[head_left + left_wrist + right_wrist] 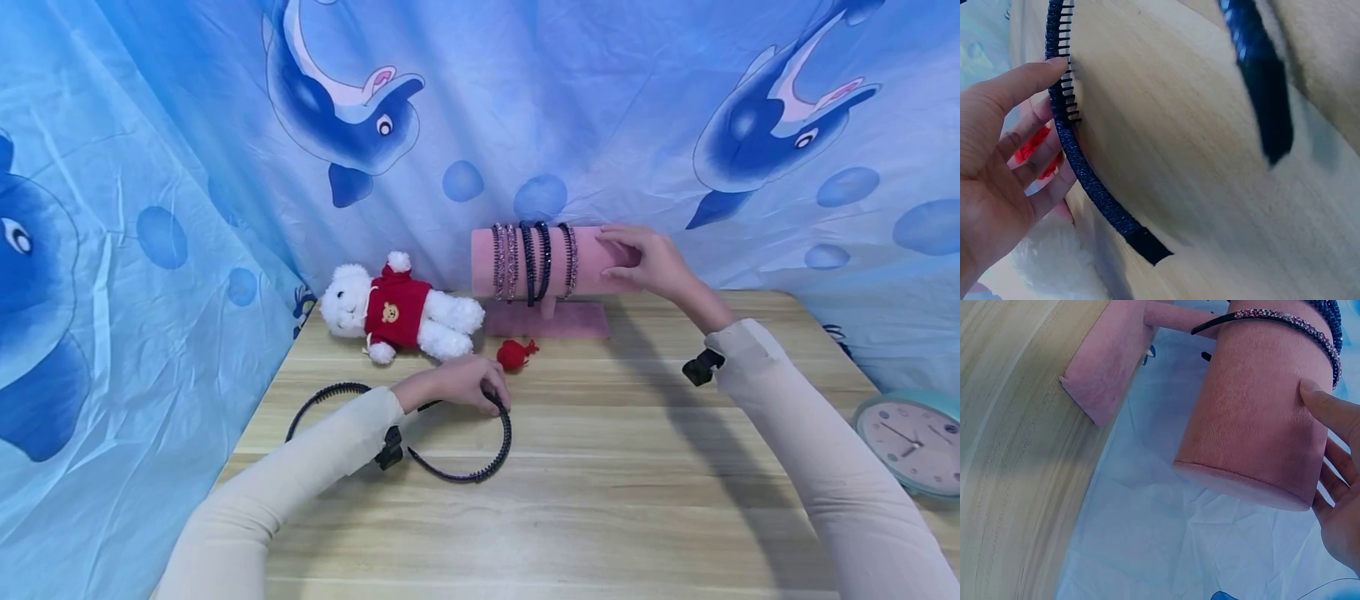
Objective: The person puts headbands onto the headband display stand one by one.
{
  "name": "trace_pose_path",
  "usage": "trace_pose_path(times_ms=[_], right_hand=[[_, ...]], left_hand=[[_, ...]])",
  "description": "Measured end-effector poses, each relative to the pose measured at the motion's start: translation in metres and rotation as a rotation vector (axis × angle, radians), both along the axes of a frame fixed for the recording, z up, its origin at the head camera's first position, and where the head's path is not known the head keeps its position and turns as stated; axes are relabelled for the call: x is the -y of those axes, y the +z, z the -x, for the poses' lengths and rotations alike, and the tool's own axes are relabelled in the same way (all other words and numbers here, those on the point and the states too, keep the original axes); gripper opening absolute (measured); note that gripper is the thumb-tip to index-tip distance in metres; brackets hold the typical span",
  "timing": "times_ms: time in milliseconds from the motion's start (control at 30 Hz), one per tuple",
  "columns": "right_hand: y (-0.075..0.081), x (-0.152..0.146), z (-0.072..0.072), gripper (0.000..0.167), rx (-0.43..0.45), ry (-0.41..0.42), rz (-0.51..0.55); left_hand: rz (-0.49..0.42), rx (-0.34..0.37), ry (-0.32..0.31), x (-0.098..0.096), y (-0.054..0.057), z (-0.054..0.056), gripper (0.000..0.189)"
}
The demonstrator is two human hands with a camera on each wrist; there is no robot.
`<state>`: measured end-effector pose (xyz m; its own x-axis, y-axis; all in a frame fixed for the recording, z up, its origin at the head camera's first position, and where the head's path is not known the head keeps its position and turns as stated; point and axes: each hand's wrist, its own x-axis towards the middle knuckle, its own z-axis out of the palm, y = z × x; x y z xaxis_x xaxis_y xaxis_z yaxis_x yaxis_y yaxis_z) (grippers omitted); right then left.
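My left hand pinches a dark headband with comb teeth between thumb and fingers, above the table. In the left wrist view the thumb presses on the toothed band, whose squared end hangs free. Farther right, my right hand grips the right end of a pink padded headband stand. In the right wrist view its thumb lies on one side of the roll, with fingers round the other. Several sparkly headbands, pink and dark, sit around the roll. Another dark headband lies partly hidden behind my left forearm.
A white plush bear in a red top lies left of the stand's base. A small red object is in front of the base. At the right edge of the wooden table stands a teal clock. Blue dolphin-print curtains hang behind.
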<state>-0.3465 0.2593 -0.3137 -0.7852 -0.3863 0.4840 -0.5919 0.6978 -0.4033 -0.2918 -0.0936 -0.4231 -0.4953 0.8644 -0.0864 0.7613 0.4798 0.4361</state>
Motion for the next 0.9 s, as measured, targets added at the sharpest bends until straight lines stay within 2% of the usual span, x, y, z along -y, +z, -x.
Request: trace_pose_path(times_ms=[100,267,467,633,733,900], right_hand=[[0.001,-0.001,0.002,0.063,0.017,0.022,0.002],[0.008,-0.005,0.003,0.056,0.096,0.036,0.015],[0.015,-0.009,0.004,0.052,0.134,0.038,0.013],[0.017,-0.010,0.004,0.052,0.148,0.036,0.014],[0.016,-0.011,0.004,0.052,0.151,0.034,0.014],[0.015,-0.012,0.003,0.052,0.162,0.022,0.035]], left_hand=[[0.011,0.021,0.010,-0.001,0.001,0.000,0.018],[-0.002,0.072,0.010,-0.001,0.005,0.001,0.016],[-0.054,0.191,0.013,0.007,0.015,0.004,0.013],[-0.082,0.251,0.039,0.016,0.025,0.007,0.014],[-0.092,0.327,0.076,0.021,0.032,0.008,0.016],[-0.061,0.512,0.166,0.032,0.046,0.007,0.024]])
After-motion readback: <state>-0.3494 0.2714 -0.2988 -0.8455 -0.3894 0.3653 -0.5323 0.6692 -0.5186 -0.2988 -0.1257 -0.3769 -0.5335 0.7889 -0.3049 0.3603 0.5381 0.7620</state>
